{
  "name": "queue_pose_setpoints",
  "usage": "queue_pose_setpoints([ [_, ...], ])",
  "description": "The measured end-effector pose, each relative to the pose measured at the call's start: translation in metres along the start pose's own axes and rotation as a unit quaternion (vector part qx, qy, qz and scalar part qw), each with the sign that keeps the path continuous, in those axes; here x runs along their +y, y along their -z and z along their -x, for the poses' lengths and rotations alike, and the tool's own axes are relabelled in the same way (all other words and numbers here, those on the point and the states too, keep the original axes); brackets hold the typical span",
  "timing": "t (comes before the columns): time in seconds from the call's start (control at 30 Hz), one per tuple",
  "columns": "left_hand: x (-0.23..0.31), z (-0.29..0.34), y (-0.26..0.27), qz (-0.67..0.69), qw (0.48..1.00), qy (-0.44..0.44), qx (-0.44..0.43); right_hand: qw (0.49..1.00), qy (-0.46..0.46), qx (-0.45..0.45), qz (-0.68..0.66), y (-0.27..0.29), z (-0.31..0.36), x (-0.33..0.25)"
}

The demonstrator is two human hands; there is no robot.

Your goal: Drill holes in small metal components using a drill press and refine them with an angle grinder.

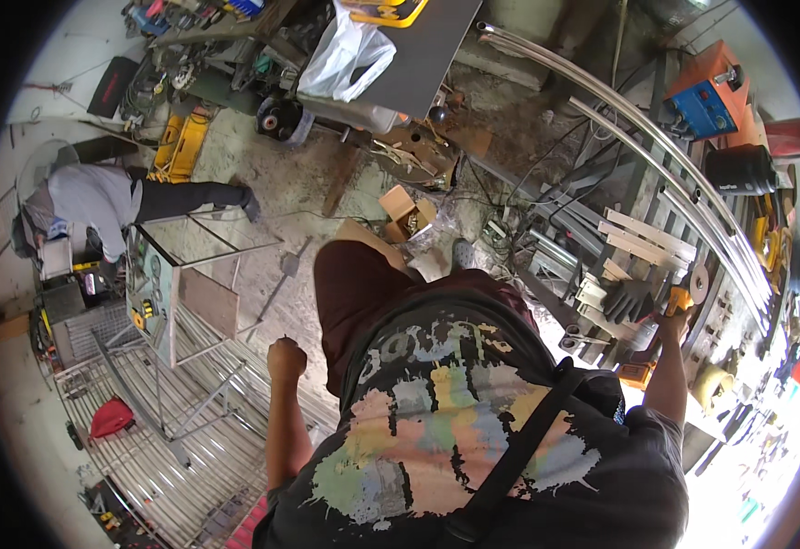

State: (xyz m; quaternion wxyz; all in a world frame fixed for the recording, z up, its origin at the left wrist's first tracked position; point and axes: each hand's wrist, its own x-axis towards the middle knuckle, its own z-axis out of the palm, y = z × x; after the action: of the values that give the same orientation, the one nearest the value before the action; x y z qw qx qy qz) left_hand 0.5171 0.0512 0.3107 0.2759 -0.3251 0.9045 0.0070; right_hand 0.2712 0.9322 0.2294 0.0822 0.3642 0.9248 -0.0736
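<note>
On the right, my right hand (676, 324) is closed around the yellow body of an angle grinder (680, 299), whose round pale disc (700, 282) points away from me. A dark work glove (628, 300) lies beside it on the bench, next to several pale flat metal strips (649, 240). My left hand (287, 360) hangs at my left side as a fist, apart from any surface. A small dark spot shows at its top, but whether it holds anything is hidden.
Long curved metal tubes (638, 128) span the right bench near an orange and blue machine (706, 96). At the left, another person (89, 206) bends by a metal frame (176, 293). An open cardboard box (406, 215) stands ahead. A grey table (427, 64) bears a plastic bag (345, 57).
</note>
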Motion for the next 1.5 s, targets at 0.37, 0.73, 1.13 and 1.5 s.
queue_pose_setpoints([
  [0.37, 0.097, -0.182, 0.133, 0.007, 0.975, -0.203, 0.093, 0.994, -0.111, 0.014, -0.001, -0.007, 0.02, 0.027],
  [0.73, 0.157, -0.445, 0.117, 0.007, 0.823, -0.568, -0.015, 0.94, 0.078, 0.298, -0.147, -0.011, 0.343, -0.291],
  [1.13, 0.145, -0.494, 0.176, -0.075, 0.785, -0.56, -0.254, 0.8, 0.136, -0.476, -0.339, -0.146, 0.495, -0.415],
  [1.5, 0.239, -0.484, 0.101, -0.16, 0.678, -0.705, -0.132, 0.838, 0.197, -0.489, -0.141, -0.31, 0.392, -0.441],
])
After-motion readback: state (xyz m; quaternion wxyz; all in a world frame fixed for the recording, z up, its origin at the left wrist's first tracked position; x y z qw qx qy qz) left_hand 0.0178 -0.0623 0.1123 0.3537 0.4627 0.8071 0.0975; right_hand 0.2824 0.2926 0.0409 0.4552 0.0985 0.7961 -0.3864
